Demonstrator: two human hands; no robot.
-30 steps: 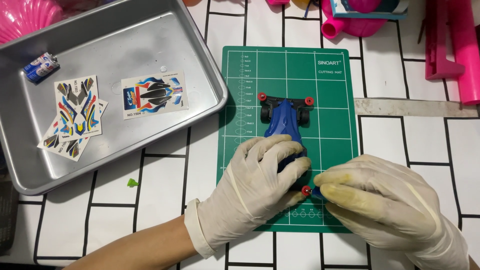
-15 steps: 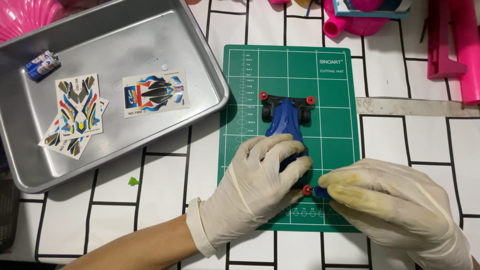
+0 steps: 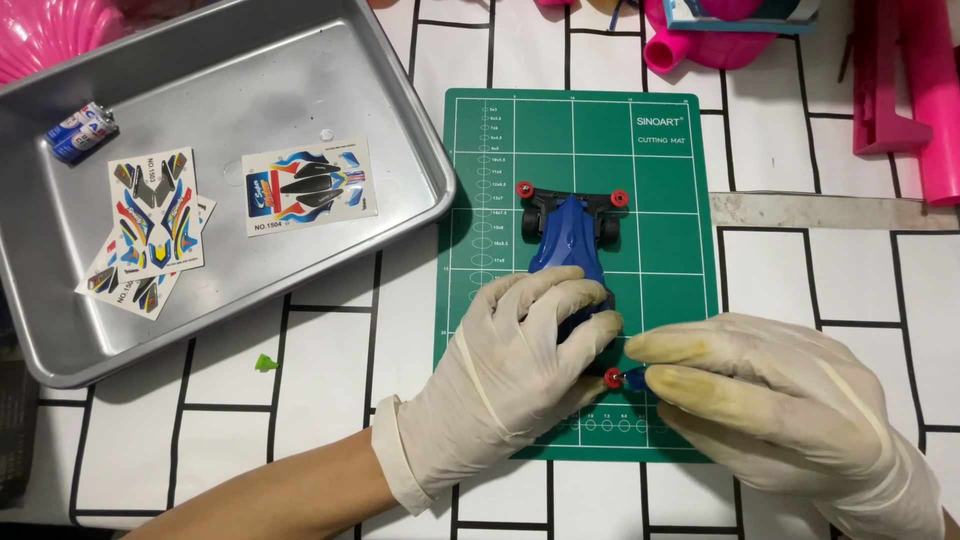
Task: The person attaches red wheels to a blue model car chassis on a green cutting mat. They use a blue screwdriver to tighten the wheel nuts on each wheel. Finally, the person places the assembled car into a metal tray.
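Observation:
A blue toy race car [image 3: 570, 240] with black wheels and red rollers lies on a green cutting mat [image 3: 660, 160], nose pointing away from me. My left hand [image 3: 510, 375], in a pale glove, presses down over the car's rear end. The gloved fingertips of my right hand [image 3: 770, 400] pinch at a small red roller [image 3: 612, 377] at the car's rear right corner. The back half of the car is hidden under my left hand.
A metal tray [image 3: 400, 120] at the left holds sticker sheets [image 3: 308, 186], more sticker sheets [image 3: 150, 230] and a small blue battery [image 3: 80, 130]. Pink plastic items [image 3: 900, 90] sit along the top right. A tiny green piece [image 3: 264, 362] lies below the tray.
Both hands stay on the car's rear. The view has shifted slightly; the right fingertips remain at the red roller.

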